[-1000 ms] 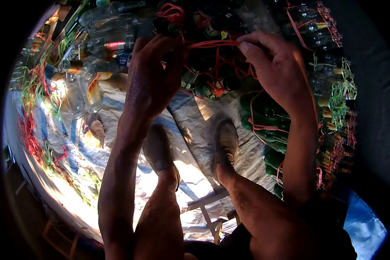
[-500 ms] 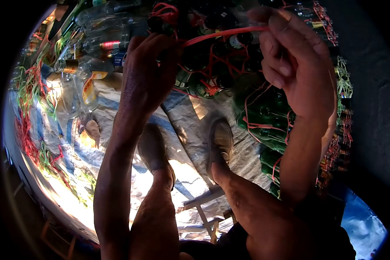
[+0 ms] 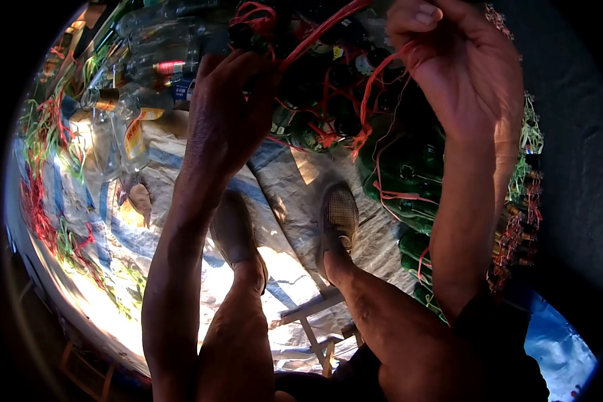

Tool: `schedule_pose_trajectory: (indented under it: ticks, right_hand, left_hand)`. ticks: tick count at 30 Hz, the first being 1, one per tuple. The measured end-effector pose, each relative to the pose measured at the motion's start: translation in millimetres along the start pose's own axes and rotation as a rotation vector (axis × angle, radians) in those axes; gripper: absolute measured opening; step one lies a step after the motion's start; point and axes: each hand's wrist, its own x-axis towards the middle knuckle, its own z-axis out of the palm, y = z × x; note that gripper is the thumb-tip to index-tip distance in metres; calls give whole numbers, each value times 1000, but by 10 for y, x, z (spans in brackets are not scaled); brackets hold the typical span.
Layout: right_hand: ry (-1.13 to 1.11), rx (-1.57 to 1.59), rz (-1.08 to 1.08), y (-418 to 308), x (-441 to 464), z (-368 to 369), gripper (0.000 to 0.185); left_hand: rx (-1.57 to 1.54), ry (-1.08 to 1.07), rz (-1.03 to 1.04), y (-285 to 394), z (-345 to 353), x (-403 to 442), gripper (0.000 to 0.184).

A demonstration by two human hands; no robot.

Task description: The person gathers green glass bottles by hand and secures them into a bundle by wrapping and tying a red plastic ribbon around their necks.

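Note:
My left hand (image 3: 238,94) is closed on a red plastic string (image 3: 321,32) above a cluster of dark bottles (image 3: 308,137). From that hand the string slants up and right to the top edge of the view. My right hand (image 3: 459,80) is raised at the upper right, palm partly toward me, with its fingers curled. A frayed red string end (image 3: 365,110) hangs from this hand's fingers over the bottles. More red string criss-crosses the bottle tops. The fingertips of my left hand are hidden behind the hand.
Green bottles (image 3: 409,167) lie at the right, tied with red string. Clear bottles (image 3: 164,67) lie at the upper left, one with a yellow label. Red and green string bunches (image 3: 43,214) line the left side. My shoes (image 3: 340,214) rest on a pale striped sheet (image 3: 181,261).
My right hand has moved up and turned its palm more toward me. The taut string now slants upward, and a loose end hangs below my right hand. My left hand has stayed in place.

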Motion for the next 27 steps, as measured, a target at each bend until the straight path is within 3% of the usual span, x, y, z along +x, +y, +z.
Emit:
schedule_pose_trajectory:
  ticks: [5, 8, 10, 12, 14, 18, 22, 23, 27]
  right_hand:
    - [53, -413, -196, 168, 20, -192, 27]
    - [133, -486, -181, 213, 7, -237, 28]
    - [-26, -527, -99, 114, -71, -243, 28]
    - [-34, -608, -93, 100, -142, -229, 30]
    - [108, -728, -159, 185, -180, -239, 34]
    - [-95, -621, -26, -65, -342, -469, 33]
    - [101, -1042, -127, -24, -436, -381, 30]
    - [148, -1145, -179, -20, -403, -403, 22]
    - [91, -1347, -278, 84, -336, -456, 22]
  left_hand:
    - [7, -3, 7, 15, -2, 2, 9]
    - [27, 24, 51, -14, 17, 2, 9]
    - [33, 18, 34, -3, 24, -2, 10]
    - [36, 14, 27, 10, 25, 7, 10]
    - [38, 12, 25, 18, 18, 8, 10]
    - [43, 25, 31, 5, 26, 9, 10]
    - [24, 13, 17, 19, 12, 23, 10]
    - [15, 15, 15, 19, 10, 26, 10]
    - [23, -33, -24, -5, -11, 4, 18]
